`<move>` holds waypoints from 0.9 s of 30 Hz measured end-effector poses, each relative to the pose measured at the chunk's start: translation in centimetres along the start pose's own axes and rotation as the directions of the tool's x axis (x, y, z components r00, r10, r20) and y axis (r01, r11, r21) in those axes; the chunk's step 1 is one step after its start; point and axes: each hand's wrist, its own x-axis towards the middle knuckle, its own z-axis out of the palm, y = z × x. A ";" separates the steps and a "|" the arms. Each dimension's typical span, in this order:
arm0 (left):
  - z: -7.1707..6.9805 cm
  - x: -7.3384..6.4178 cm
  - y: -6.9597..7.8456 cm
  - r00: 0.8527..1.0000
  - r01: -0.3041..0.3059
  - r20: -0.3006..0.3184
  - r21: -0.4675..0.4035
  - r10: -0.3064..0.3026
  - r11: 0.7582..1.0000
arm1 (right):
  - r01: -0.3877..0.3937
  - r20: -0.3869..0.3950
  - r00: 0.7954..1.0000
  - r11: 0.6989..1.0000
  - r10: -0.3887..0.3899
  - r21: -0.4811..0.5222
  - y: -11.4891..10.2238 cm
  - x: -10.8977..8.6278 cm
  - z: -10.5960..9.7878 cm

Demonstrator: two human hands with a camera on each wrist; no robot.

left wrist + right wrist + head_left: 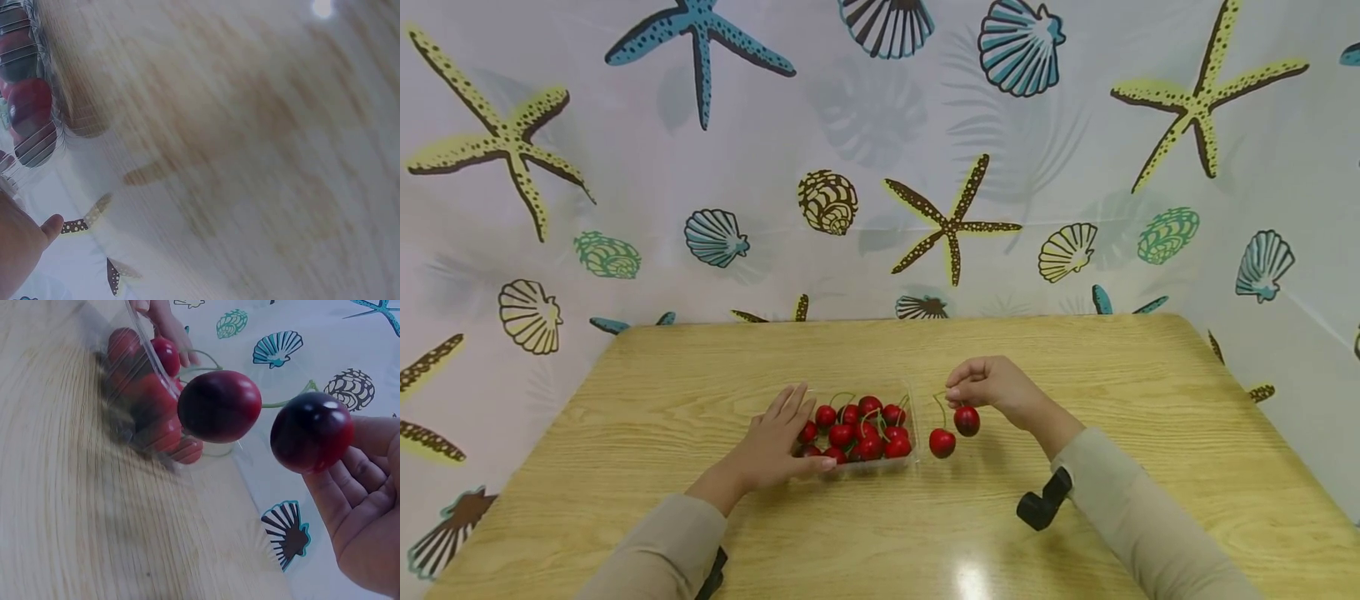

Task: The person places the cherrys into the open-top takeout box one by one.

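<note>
A clear plastic tray point(917, 454) holds a pile of red cherries point(870, 447) with green stems. My left hand point(771, 446) lies over the tray's left end, fingers extended across it and thumb along the near rim. Just beyond the tray's right side, my right hand point(996, 387) pinches with thumb and fingers above two cherries. One dark red cherry point(967, 421) hangs right under the fingertips. The other cherry point(942, 442) hangs slightly lower and to the left, its stem curving up toward the same fingertips. In the right wrist view both cherries point(219, 406) appear large, in front of the tray.
The wooden table point(685, 375) extends on all sides of the tray. Behind it and at its sides hangs a white cloth point(760, 167) printed with starfish and shells. A black wrist mount point(1043, 500) sticks out from the right sleeve.
</note>
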 end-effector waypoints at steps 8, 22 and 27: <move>0.0 0.0 -0.1 1.000 0.005 -0.002 0.009 -0.005 1.000 | 0.008 -0.036 0.999 0.999 -0.006 0.047 -1.0 1.0 1.6; -0.2 -0.4 0.1 1.000 0.000 -0.003 -0.003 0.000 1.000 | 0.064 -0.075 0.996 0.983 -0.051 0.175 -1.8 2.8 5.2; -0.1 -0.3 0.0 1.000 0.000 0.000 0.001 0.000 1.000 | 0.073 -0.089 0.994 0.977 -0.056 0.201 -1.7 3.2 6.2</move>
